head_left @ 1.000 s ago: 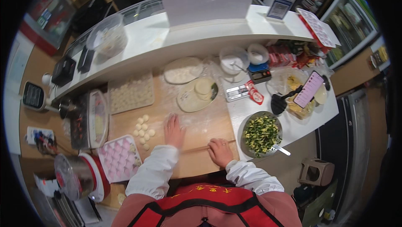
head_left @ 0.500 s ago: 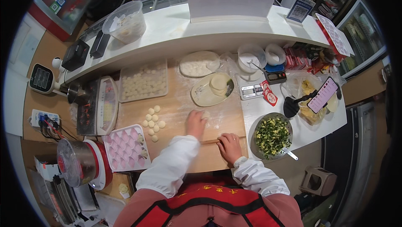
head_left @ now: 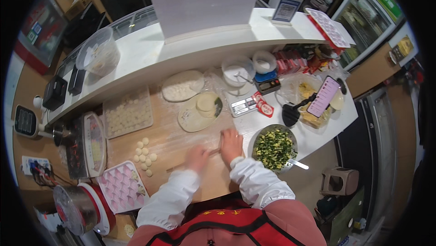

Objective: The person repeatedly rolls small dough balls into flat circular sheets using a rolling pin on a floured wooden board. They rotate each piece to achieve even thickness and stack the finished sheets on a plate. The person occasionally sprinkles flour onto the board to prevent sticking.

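Note:
A thin wooden rolling pin [head_left: 213, 152] lies slantwise on the floured wooden board [head_left: 177, 148], passing under both my hands. My left hand [head_left: 198, 158] is over its middle, smeared by motion, so its fingers cannot be made out. At the pin's right end, my right hand [head_left: 232, 143] rests with its fingers bent over it. Any dough under the hands is hidden. Left of them sits a group of small dough balls [head_left: 144, 157]. Beyond the hands is an oval plate [head_left: 187, 118] with a stack of round dough wrappers [head_left: 205, 105].
To the right stands a bowl of chopped green-and-yellow filling [head_left: 275, 148], near a phone on a stand [head_left: 323, 95]. A tray of dough balls [head_left: 128, 112] lies far left. A pink-celled tray [head_left: 121, 187] is at near left. A plate of flour [head_left: 183, 86] lies behind.
My left hand has moved from the dough piece at the board's middle down onto the rolling pin. The pin now reaches further left. The whole view has shifted and turned slightly.

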Demonstrator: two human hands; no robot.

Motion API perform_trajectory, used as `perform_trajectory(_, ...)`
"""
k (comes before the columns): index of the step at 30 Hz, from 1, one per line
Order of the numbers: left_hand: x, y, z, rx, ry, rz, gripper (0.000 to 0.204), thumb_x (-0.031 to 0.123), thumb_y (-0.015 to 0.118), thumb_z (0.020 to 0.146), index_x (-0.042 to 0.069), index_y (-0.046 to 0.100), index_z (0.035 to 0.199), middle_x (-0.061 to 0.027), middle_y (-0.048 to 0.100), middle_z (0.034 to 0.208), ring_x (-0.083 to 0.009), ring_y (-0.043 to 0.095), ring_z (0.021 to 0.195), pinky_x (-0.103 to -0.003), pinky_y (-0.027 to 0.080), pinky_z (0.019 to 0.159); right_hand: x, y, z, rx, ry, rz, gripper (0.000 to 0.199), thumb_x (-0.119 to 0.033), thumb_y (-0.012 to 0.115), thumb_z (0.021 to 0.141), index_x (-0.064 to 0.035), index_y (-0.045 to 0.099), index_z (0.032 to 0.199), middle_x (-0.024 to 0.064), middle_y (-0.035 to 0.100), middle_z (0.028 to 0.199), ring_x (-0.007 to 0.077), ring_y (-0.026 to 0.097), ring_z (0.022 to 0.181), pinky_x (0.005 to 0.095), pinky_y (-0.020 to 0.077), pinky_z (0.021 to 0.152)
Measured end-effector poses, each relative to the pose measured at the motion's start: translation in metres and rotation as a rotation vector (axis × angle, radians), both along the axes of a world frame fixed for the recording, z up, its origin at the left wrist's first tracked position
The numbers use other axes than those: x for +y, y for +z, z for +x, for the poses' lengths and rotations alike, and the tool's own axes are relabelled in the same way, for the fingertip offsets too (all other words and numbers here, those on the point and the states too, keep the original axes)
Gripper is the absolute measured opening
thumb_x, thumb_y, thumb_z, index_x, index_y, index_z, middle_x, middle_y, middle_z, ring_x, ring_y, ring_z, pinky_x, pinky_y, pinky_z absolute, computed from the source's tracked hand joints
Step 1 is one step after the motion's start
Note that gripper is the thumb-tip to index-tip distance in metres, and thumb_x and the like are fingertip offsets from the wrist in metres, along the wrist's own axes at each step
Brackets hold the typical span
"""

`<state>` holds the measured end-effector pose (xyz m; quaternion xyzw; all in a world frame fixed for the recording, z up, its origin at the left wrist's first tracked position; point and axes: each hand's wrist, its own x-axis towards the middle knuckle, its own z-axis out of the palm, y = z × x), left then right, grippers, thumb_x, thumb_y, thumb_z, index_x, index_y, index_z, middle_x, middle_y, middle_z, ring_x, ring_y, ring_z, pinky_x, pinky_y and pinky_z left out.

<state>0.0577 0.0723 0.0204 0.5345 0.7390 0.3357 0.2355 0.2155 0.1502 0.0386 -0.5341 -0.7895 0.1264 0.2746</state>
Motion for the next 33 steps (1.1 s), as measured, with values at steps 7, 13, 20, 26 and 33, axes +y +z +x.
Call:
perform_trajectory(7,-0.009,0.001,0.007,0.243,-0.077,0.125,0.022,0.030,0.078,0.087,0.009,0.075,0.083,-0.0101,0.069,0.081,-0.0343,0.064,0.082,-0.047,0.047,0.076,-0.005,0.002,0.001,-0.091,0.032,-0.061,0.025,-0.015,0.061,0.092,-0.0109,0.065,0.116,0.0091,0.063,0.111,0.0303,0.059,0.106,0.0460,0.0410,0.090)
perform_trajectory(13,-0.013,0.004,0.004,0.137,-0.002,-0.098,0.024,0.029,0.076,0.087,0.007,0.073,0.076,-0.0113,0.069,0.083,-0.0352,0.065,0.077,-0.048,0.047,0.073,-0.011,-0.004,0.000,-0.150,-0.020,-0.204,0.033,-0.018,0.063,0.092,-0.0120,0.062,0.124,0.0093,0.060,0.123,0.0313,0.055,0.118,0.0482,0.0362,0.102)
perform_trajectory(20,-0.014,0.007,0.004,0.232,-0.118,0.140,0.025,0.031,0.077,0.087,0.010,0.073,0.075,-0.0095,0.069,0.085,-0.0323,0.065,0.087,-0.044,0.047,0.079,-0.014,-0.009,0.000,-0.095,-0.080,-0.149,0.030,-0.018,0.062,0.093,-0.0120,0.064,0.122,0.0101,0.061,0.123,0.0313,0.054,0.120,0.0499,0.0344,0.106)
perform_trajectory(26,-0.020,0.011,0.002,0.151,-0.018,-0.020,0.021,0.030,0.078,0.086,0.011,0.074,0.079,-0.0083,0.066,0.080,-0.0310,0.063,0.081,-0.044,0.047,0.072,-0.020,0.010,-0.004,-0.155,-0.027,-0.238,0.029,-0.012,0.058,0.093,-0.0126,0.066,0.121,0.0090,0.063,0.123,0.0308,0.056,0.116,0.0484,0.0367,0.101)
perform_trajectory(33,-0.020,0.014,-0.004,0.247,-0.132,0.062,0.024,0.034,0.074,0.090,0.012,0.075,0.083,-0.0078,0.068,0.085,-0.0315,0.064,0.085,-0.046,0.048,0.077,-0.009,-0.002,-0.014,0.025,-0.098,-0.072,0.030,-0.007,0.060,0.091,-0.0107,0.066,0.120,0.0129,0.060,0.122,0.0340,0.053,0.122,0.0487,0.0362,0.104)
